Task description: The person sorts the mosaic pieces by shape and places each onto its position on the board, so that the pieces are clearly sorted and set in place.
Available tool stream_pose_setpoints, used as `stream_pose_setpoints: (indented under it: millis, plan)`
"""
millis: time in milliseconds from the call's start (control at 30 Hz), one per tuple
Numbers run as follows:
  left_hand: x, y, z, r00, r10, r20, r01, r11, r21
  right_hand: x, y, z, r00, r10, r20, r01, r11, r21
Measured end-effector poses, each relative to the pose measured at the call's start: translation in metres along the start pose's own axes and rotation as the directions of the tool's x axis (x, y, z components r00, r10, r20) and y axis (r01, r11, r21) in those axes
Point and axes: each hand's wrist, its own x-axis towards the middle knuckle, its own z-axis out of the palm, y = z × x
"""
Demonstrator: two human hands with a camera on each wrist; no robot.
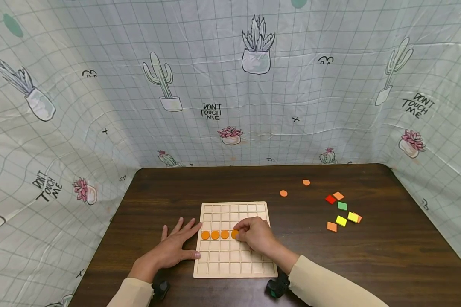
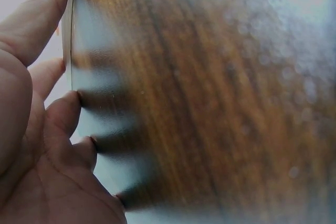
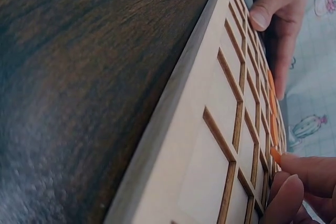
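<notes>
A pale wooden grid board (image 1: 235,268) lies flat on the dark table. Three orange discs (image 1: 215,235) sit side by side in one row of its squares, starting from the left column. Just right of them, my right hand (image 1: 258,235) pinches another orange disc (image 3: 275,155) between thumb and fingertips, low over the same row. The disc is partly covered by the fingers in the head view. My left hand (image 1: 173,249) is spread on the table, its thumb and index finger against the board's left edge, also seen in the left wrist view.
Two loose orange discs (image 1: 283,193) lie beyond the board's far right corner. Farther right are scattered square tiles: a red tile (image 1: 330,199), a green tile (image 1: 342,206), yellow tiles (image 1: 341,221) and orange tiles (image 1: 332,227). A patterned curtain (image 1: 230,94) surrounds the table.
</notes>
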Motion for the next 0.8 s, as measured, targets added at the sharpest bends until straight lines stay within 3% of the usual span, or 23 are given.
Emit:
stream_pose_setpoints:
  millis: [667,800]
  plan:
    - [0.0016,-0.0011,-0.0003,1.0,0.0,-0.005,0.0,1.0,0.012,-0.0002,-0.0023,0.0052,0.997,-0.051,-0.051,0.041,0.982,-0.187]
    - [0.0012,-0.0002,-0.0003,1.0,0.002,-0.006,-0.002,1.0,0.009,0.0001,-0.0023,0.0043,0.999,-0.02,-0.051,0.012,0.99,-0.14]
